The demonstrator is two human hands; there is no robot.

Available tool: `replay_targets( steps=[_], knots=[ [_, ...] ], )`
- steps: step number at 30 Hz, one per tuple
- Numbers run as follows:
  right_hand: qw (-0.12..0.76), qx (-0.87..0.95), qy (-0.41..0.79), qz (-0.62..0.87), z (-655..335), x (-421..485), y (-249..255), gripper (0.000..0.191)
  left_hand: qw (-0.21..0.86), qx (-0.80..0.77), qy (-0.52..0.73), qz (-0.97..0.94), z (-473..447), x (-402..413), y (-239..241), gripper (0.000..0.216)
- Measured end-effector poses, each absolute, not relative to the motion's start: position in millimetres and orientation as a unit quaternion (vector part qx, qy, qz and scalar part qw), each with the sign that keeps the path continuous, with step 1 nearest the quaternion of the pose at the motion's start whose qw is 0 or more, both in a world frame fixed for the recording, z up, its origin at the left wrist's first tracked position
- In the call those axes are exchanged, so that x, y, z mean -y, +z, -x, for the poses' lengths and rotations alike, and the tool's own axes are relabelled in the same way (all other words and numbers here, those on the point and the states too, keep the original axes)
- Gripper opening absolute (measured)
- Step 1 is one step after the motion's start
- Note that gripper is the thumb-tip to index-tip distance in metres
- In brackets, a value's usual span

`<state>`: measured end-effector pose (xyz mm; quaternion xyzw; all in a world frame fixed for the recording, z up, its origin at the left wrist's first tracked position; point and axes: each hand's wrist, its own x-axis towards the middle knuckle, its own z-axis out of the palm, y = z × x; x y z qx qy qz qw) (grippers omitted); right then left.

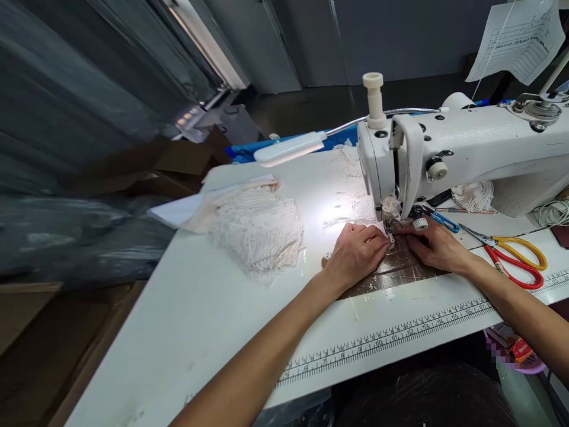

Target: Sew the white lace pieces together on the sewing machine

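Left hand [355,252] flat on lace [383,230] | right hand [438,244] beside needle, grip unclear | keep fingertips clear, feed evenly.

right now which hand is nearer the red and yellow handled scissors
Right. The right hand lies just left of the red and yellow handled scissors; the left hand is farther left.

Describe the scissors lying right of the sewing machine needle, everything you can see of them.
The scissors lie flat on the white table, just beyond the right hand, not touched by it. Metal blades, shut, point left toward the presser foot area. One handle loop is yellow, the other red, both plastic-looking, spread toward the table's right edge near the printed ruler strip.
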<state>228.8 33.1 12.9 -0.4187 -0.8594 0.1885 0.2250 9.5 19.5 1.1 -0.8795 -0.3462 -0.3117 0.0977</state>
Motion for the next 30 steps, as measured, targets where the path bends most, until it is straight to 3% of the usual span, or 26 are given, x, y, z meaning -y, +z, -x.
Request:
replay_targets(
  steps=[10,16,22,30],
  knots=[
    [0.084,0.896,0.092,0.425,-221,-27,18,0.039,0.145,0.325,-0.300,0.885,-8,-20,3,0.024],
    [0.119,0.901,0.109,0.402,-225,-29,13,0.038,0.050,0.322,-0.287,0.901,2,-20,5,0.023],
    [0.201,0.864,0.205,0.414,-230,-30,12,0.038,0.038,0.307,-0.280,0.909,4,-21,6,0.021],
    [0.157,0.902,0.097,0.389,-227,-26,8,0.038,0.083,0.277,-0.278,0.916,4,-21,7,0.018]
  ],
)
